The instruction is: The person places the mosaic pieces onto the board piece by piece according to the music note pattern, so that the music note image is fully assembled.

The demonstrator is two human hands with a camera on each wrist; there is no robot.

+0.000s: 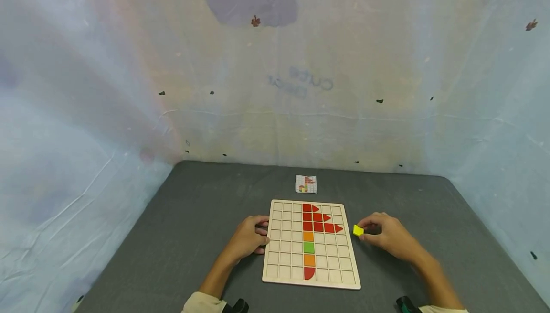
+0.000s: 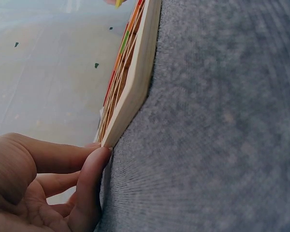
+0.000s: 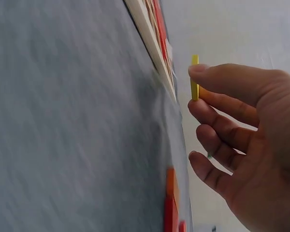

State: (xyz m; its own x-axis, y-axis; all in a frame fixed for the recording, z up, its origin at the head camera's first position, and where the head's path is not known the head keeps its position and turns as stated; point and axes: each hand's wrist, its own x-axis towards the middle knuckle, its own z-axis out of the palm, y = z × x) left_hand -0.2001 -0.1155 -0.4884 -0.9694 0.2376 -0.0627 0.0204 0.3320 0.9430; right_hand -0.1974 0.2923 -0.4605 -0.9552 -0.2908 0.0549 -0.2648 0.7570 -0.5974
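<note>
I pinch the yellow tile between the thumb and fingertips of my right hand, the grip narrow. It is just beside the board's right edge, apart from it; the right wrist view has it edge-on, so its face is lost there, and in the head view my fingers cover part of its outline.

My left hand touches the left edge of the board, thumb and forefinger apart along it. Some fingertips are hidden, and I cannot tell whether I pinch the wood or only press it. From the left wrist the board is seen almost side-on, its tiles squeezed to thin strips and its far end cut off.

On the board, three rows of red tiles end in points; below run an orange tile, a green tile, another orange one and a rounded red one.

Beyond the board lies a card, its pattern too small to read surely. The lettering on the sheet is faint and reversed. In the right wrist view, an orange piece and a red piece on the table are blurred, the red one cut by the bottom border.
</note>
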